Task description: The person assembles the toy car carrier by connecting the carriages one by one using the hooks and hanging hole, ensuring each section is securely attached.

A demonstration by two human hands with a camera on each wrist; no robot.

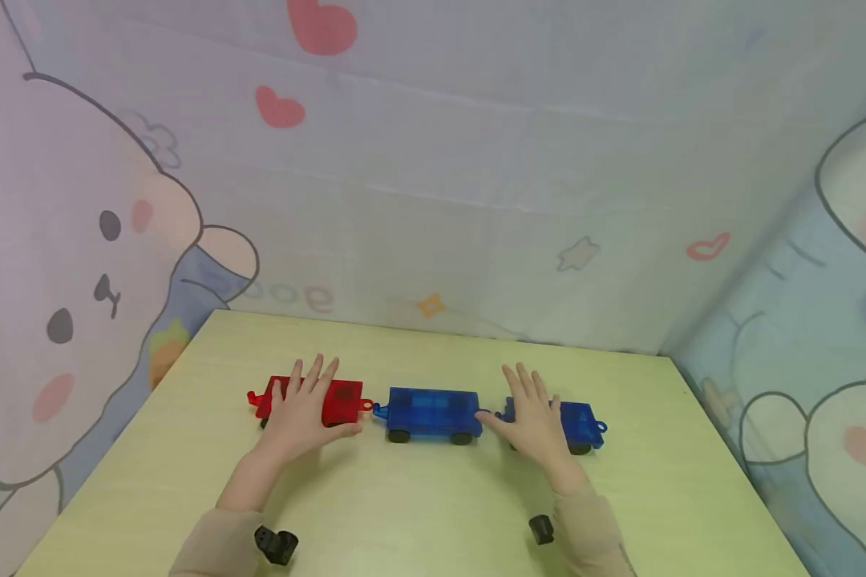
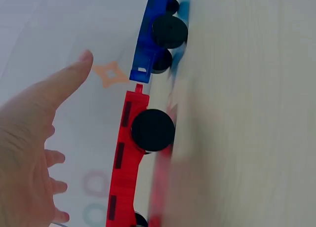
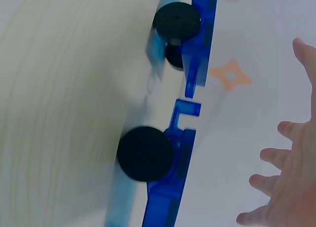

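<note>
Three toy wagons stand in a row on the yellow-green table (image 1: 418, 497): a red wagon (image 1: 344, 399) on the left, a blue wagon (image 1: 433, 413) in the middle and a second blue wagon (image 1: 583, 421) on the right. My left hand (image 1: 305, 409) is spread flat over the red wagon (image 2: 123, 163); the left wrist view shows a gap between the left hand (image 2: 29, 138) and the wagon. My right hand (image 1: 534, 417) is spread over the right blue wagon (image 3: 168, 187), with the right hand (image 3: 291, 177) held clear of it. The red wagon's tab meets the middle wagon (image 2: 150, 34). A small gap separates the two blue wagons' hooks.
A cartoon-printed cloth (image 1: 433, 200) hangs close behind the table and along both sides. The table's far edge lies just behind the wagons. Black wrist mounts (image 1: 274, 545) sit on both sleeves near the front edge.
</note>
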